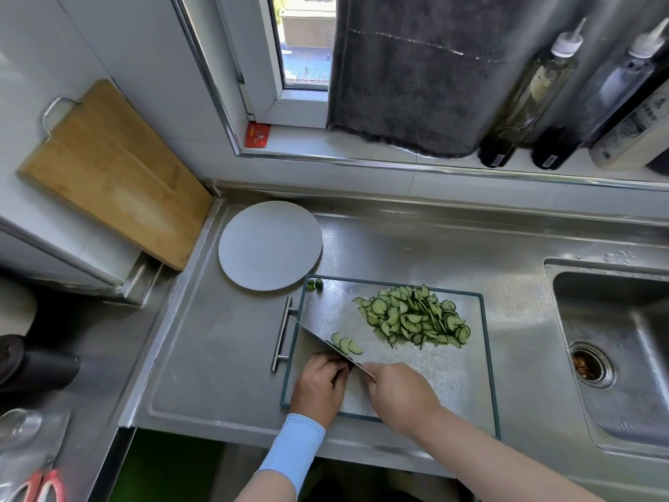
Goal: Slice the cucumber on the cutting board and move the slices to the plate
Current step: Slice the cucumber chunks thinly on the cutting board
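Note:
A steel cutting board (467, 371) with a dark green rim lies on the counter. A heap of thin cucumber slices (412, 317) covers its far right part. A few fresh slices (346, 345) lie beside the knife blade (318, 338). My right hand (400, 393) grips the knife's handle, which the hand hides. My left hand (318, 384), fingers curled, holds down a short cucumber remnant, which is mostly hidden at the blade. Two cucumber ends (314, 283) sit at the board's far left corner. The white plate (269, 246) stands bare beyond the board.
A sink (615, 342) with a drain lies to the right. A wooden board (108, 168) leans on the left wall. Bottles (525, 99) and a dark towel (416, 74) line the windowsill. Scissors (36, 487) lie at the bottom left.

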Available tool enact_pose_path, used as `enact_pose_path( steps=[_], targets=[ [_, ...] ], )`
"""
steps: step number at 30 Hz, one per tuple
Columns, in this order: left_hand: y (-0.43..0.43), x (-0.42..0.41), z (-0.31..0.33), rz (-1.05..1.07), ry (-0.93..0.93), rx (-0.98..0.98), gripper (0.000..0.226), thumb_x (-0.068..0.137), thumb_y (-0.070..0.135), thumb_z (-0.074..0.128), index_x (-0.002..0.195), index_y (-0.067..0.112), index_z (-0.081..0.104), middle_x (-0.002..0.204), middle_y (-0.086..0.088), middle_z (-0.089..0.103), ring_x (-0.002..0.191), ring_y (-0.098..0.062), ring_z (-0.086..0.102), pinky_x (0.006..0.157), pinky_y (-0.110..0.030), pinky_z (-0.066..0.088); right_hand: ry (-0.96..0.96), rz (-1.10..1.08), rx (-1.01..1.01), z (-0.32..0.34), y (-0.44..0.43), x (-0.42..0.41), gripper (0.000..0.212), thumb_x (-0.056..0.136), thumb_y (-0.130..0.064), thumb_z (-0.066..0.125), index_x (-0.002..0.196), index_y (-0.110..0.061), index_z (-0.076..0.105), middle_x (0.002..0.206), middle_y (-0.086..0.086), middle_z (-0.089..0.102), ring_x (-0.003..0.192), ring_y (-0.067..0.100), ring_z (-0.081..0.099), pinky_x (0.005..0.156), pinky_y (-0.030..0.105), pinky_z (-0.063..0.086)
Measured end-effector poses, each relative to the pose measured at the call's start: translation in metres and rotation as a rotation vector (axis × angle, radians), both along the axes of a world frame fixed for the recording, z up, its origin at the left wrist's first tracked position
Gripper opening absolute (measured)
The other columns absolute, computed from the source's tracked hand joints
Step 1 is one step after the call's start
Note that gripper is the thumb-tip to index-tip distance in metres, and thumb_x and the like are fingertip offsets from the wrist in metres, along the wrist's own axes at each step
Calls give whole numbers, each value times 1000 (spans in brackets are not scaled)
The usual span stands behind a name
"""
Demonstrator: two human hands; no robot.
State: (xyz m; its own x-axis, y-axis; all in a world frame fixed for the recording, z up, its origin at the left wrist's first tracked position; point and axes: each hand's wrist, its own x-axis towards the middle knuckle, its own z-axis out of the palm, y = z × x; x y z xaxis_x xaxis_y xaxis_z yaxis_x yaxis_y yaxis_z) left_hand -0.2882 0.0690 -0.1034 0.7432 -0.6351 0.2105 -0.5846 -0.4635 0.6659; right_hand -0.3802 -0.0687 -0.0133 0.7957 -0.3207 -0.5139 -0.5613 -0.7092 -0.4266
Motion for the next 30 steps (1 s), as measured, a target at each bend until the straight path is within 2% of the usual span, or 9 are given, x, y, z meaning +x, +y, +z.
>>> enact_pose_path(
  steps=[2,5,8,11,15,17,22,26,30],
  targets=[
    [0,1,0,-5,9,2,16,84,20,61,83,12,74,89,0,67,83,-15,61,75,-21,50,-7,10,-11,0,0,-4,22,100,-29,38,103,-25,60,83,1,66,76,25,60,68,36,52],
    [0,2,-2,1,11,10,6,78,13,70,81,15,74,90,-1,68,85,-15,60,74,-23,51,-36,27,-18,4,-1,-14,19,99,-27,38,99,-25,57,78,0,62,72,25,55,64,37,46],
    [0,3,-1,-7,18,37,17,70,5,79,82,17,75,91,-2,68,85,-15,60,74,-22,53,-49,32,-27,12,-3,-28,17,98,-24,38,95,-24,55,73,1,59,67,24,52,62,37,43],
    [0,3,1,-12,1,27,19,69,3,81,83,15,75,90,-2,68,87,-12,59,82,-12,46,-41,11,-26,17,-6,-39,19,99,-23,38,93,-22,55,73,2,60,67,23,50,61,38,43],
    [-2,3,1,-3,-4,11,18,69,1,81,81,14,75,88,-1,67,86,-10,57,86,-4,37,-32,-8,-18,17,-8,-42,20,99,-22,37,88,-21,54,72,4,57,63,20,45,52,29,32],
    [-2,2,1,-2,2,1,20,69,0,81,81,14,75,88,0,67,86,-10,58,85,-6,40,-22,-15,0,13,-7,-39,20,98,-21,38,87,-21,54,69,3,56,61,20,45,51,29,31],
    [-1,2,-1,-4,7,6,18,70,0,81,80,13,74,87,0,66,83,-15,61,71,-25,51,4,-31,39,5,-1,-16,19,96,-19,40,81,-27,50,64,-6,47,64,21,46,50,29,31],
    [0,-1,-1,5,26,9,15,73,0,78,81,12,72,90,-1,64,83,-16,59,71,-22,49,-2,-42,34,2,3,4,20,96,-23,40,87,-26,58,70,-5,55,70,22,52,60,31,39],
    [0,0,-1,5,10,7,8,77,7,71,83,12,73,88,-1,65,84,-15,58,74,-18,47,-20,-26,18,0,5,6,22,98,-27,40,95,-25,61,76,-3,60,73,23,54,62,32,42]
  ],
)
